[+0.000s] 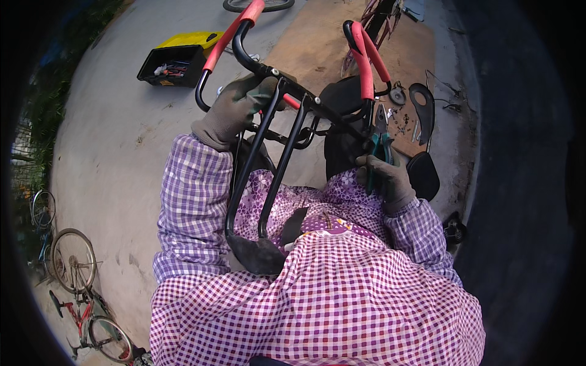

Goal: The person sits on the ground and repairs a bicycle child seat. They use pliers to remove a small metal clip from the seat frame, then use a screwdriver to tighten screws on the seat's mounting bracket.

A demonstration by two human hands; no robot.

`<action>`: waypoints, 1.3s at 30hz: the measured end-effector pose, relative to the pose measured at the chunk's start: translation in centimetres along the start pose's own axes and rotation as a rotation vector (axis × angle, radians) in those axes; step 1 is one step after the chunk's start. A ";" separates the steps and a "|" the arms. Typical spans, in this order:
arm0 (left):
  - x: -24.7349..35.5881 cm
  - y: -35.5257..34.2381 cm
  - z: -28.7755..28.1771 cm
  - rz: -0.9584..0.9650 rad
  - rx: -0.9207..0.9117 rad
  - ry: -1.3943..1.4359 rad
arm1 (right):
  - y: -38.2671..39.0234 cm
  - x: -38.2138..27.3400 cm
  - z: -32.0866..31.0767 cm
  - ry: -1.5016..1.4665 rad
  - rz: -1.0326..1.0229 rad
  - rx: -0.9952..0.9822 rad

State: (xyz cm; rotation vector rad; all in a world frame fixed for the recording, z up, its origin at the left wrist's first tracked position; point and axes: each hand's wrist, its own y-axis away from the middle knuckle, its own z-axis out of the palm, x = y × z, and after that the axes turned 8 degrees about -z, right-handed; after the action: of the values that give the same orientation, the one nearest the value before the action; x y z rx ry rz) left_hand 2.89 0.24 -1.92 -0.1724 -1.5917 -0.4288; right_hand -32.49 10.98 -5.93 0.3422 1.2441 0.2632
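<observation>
The black metal frame [268, 165] rests in the person's lap, its long axis running from the flat plate at the lap up and away to the curved ends in red grips [366, 58]. The gloved left hand [235, 110] is wrapped tight around the crossbar near the top. The gloved right hand [386, 177] is curled around green-handled pliers [381, 137], nose pointing up at the frame. A black toolbox [173, 64] with a yellow lid sits open on the concrete, far left.

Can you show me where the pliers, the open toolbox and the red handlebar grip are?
pliers [381, 137], head view, on the green handles.
open toolbox [174, 64], head view, on its black tray.
red handlebar grip [232, 33], head view, mid-length of the left one.
</observation>
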 end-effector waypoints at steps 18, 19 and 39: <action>-2.8 -2.8 0.9 -0.041 0.204 -0.223 | -0.9 -1.7 2.1 0.139 -0.248 0.060; -2.9 -2.7 1.0 -0.027 0.222 -0.229 | -1.4 -1.9 2.2 0.160 -0.300 0.056; -7.4 -0.3 -4.9 0.244 0.178 0.357 | 3.8 0.1 1.1 0.085 0.169 -0.256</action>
State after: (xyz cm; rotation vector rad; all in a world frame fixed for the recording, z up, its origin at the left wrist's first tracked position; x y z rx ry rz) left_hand 7.89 -0.74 -9.23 -0.1433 -1.2314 -0.1174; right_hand -31.40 14.38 -4.22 0.2165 1.2498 0.5818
